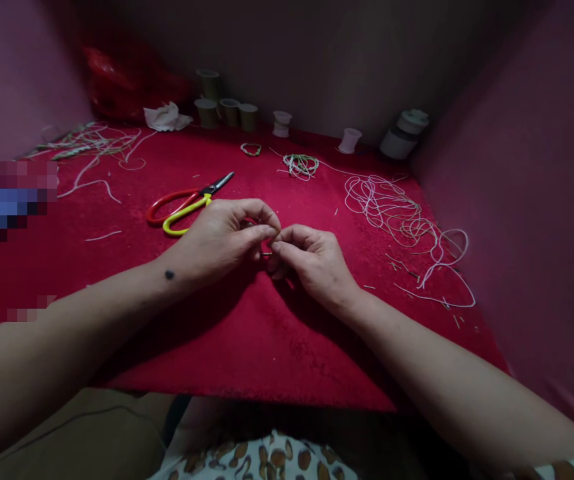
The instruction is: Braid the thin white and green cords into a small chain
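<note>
My left hand (239, 230) and my right hand (307, 257) meet above the red cloth, fingertips pinched close together. Between them shows a short, thin cord-like piece (267, 253), mostly hidden by the fingers, so its full form cannot be made out. Just left of my left hand lie scissors (180, 212) with one red and one yellow handle, their blades pointing away to the right. Beyond the hands are a small green-and-white braided loop (251, 150) and a bundle of green and white cord (301, 165).
Loose pale cord (381, 203) sprawls at the right among short cut bits (401, 268). More tangled cord (99, 143) lies at the far left. Thread spools (248, 118), a crumpled tissue (167, 118), a red plastic bag (127, 83) and a lidded jar (404, 135) line the back.
</note>
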A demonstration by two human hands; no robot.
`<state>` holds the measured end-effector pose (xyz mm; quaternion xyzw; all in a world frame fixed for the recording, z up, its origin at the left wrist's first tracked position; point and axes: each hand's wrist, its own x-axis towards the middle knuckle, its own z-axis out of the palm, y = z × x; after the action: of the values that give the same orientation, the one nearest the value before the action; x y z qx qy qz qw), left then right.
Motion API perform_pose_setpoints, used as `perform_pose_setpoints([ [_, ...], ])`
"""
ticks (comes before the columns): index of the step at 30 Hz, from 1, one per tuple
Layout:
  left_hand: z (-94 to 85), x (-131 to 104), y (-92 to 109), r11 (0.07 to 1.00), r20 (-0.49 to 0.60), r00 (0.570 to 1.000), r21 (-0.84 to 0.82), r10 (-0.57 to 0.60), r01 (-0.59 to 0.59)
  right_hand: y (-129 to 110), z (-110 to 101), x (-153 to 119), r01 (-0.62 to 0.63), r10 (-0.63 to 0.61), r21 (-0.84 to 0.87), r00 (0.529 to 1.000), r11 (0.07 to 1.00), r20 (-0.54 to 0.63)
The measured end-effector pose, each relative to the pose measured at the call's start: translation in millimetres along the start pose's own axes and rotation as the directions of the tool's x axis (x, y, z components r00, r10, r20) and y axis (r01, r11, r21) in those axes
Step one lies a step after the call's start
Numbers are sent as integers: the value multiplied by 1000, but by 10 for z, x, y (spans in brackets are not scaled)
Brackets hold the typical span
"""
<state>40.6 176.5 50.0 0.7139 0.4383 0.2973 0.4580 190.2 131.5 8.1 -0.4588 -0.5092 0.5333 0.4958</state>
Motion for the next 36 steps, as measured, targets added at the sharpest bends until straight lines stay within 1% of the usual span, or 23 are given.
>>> perform_pose_setpoints([
  [4,-40,13,-20,988,-10,993,-106,-114,112,-18,-12,5,-44,44,110,999,993,2],
  [6,-63,16,-33,976,18,986,-142,-164,165,-14,-25,12,-47,48,151,999,987,-7],
  [9,-68,14,-36,973,90,981,-138,-174,185,-6,-41,18,-45,48,185,999,982,-13],
  [11,-50,8,-17,978,101,980,-102,-170,181,-6,-45,16,-56,58,187,998,981,-7],
  [15,0,-12,42,985,49,984,13,-172,172,-18,-37,6,-84,86,184,996,979,0],
  [17,15,-21,47,988,27,988,44,-151,149,-23,-28,2,-93,96,180,995,979,-3],
  [20,29,-27,7,994,-7,997,74,-77,77,-22,-19,0,-96,99,189,995,977,-3],
  [22,33,-30,-30,992,-43,999,127,-6,11,-12,-19,2,-89,89,215,996,972,9],
  [25,36,-41,-55,962,-120,986,262,116,-82,16,-29,15,-89,83,258,996,962,36],
  [27,35,-50,-48,940,-145,976,324,160,-106,34,-38,26,-101,92,270,995,958,45],
  [29,33,-57,-36,934,-141,977,341,158,-102,44,-45,34,-105,96,270,994,957,46],
  [32,33,-59,-32,943,-114,987,324,116,-73,38,-45,35,-89,83,261,996,961,33],
  [34,40,-58,-41,960,-82,994,275,75,-50,27,-38,31,-79,77,255,997,964,18],
  [36,55,-56,-52,983,-46,999,183,29,-20,16,-28,27,-74,77,245,997,967,-2],
])
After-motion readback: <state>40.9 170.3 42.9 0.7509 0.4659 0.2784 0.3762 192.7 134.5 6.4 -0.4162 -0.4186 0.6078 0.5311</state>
